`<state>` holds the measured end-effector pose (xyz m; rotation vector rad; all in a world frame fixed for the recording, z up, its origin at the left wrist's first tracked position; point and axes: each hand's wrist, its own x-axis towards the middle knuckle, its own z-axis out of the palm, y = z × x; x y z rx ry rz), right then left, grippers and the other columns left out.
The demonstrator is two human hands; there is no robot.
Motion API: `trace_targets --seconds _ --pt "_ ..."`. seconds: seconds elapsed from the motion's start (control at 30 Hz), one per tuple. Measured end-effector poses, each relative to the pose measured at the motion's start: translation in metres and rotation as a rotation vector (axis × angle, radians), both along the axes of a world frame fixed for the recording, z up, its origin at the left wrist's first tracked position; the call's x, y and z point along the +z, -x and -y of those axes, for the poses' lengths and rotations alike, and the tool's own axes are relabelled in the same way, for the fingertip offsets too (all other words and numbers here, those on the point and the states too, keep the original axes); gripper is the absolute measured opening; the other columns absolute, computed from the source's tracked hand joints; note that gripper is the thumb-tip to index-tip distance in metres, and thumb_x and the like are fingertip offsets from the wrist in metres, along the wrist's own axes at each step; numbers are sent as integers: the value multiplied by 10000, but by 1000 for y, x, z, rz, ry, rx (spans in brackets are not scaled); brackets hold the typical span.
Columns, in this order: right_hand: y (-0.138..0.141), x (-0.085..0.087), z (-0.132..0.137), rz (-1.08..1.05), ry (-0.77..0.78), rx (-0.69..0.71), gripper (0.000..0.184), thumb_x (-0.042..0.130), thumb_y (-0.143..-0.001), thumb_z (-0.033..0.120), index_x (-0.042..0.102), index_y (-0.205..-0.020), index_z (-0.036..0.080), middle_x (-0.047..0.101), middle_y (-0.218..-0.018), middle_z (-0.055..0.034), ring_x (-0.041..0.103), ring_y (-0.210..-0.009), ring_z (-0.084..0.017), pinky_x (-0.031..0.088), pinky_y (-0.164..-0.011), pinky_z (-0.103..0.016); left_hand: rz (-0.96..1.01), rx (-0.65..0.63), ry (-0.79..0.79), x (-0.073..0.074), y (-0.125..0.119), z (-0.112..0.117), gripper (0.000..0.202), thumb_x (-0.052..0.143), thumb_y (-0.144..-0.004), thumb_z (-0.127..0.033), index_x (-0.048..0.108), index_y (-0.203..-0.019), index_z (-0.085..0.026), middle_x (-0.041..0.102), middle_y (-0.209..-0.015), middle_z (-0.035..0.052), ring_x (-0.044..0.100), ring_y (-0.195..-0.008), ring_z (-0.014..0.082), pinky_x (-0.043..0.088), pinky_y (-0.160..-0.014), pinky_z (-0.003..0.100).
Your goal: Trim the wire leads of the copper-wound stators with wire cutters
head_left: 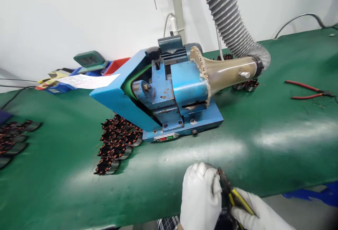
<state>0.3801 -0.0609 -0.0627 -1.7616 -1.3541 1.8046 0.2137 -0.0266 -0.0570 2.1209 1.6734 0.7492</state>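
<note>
My right hand (260,210) grips pliers (243,201), tips beside my curled left hand (201,194), its hold unclear; this plier work seemingly calls for steadiness next.

looks forward and down from the wearer's head, from above the near side of the green bench (148,187) toward the white wall (79,11) behind. centres on the blue machine (188,87) at middle distance. catches the left hand (202,196) and right hand (260,207) closest, at the lower edge. tilts, sending the bench's back edge up rightward.
</note>
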Motion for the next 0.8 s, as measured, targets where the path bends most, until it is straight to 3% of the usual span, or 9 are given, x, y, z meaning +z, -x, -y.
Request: trace_targets --seconds 0.23,0.4,0.6,0.67,0.73,0.8 --pt "7 -20 12 -36 39 -236 615 587 -705 515 558 -1154 96 562 -1233 -168 466 -1191 -303 317 -1045 -396 -15 -4 -12 -2 0 0 176 447 -786 -105 578 -792 -224 590 -775 14 521 -721 196 416 -664 336" --pt "5 -23 7 -144 71 -263 643 642 -683 526 544 -1166 114 542 -1259 -162 438 -1214 -305 279 -1060 -418 -9 -18 -29 -2 2 1 169 430 -803 -116 570 -773 -207 589 -766 23 536 -720 202 424 -667 342" --pt "32 7 -19 -804 270 -218 416 734 -628 391 651 -963 159 671 -1000 -89 571 -1062 -277 381 -972 -397 -113 53 -164 -7 25 -6 206 398 -839 -146 591 -795 -203 615 -748 29 573 -686 198 453 -652 333" --pt "46 13 -28 -920 296 -244 386 733 -627 362 656 -951 167 671 -992 -88 581 -1040 -265 403 -941 -399 -147 77 -190 -7 34 -9 226 381 -852 -165 588 -773 -208 625 -725 21 584 -651 194 472 -624 329" --pt "49 11 -41 -984 261 -340 374 721 -639 356 651 -970 195 658 -1040 -78 577 -1038 -244 403 -940 -406 -172 85 -211 -6 44 -10 220 380 -860 -192 582 -775 -213 638 -727 17 603 -641 186 493 -606 315" --pt "33 6 -61 -980 136 -503 372 701 -649 361 632 -996 249 638 -1092 -51 572 -1036 -223 402 -944 -415 -234 92 -292 -5 58 -5 162 438 -850 -268 582 -885 -201 660 -835 49 638 -738 200 517 -654 315"
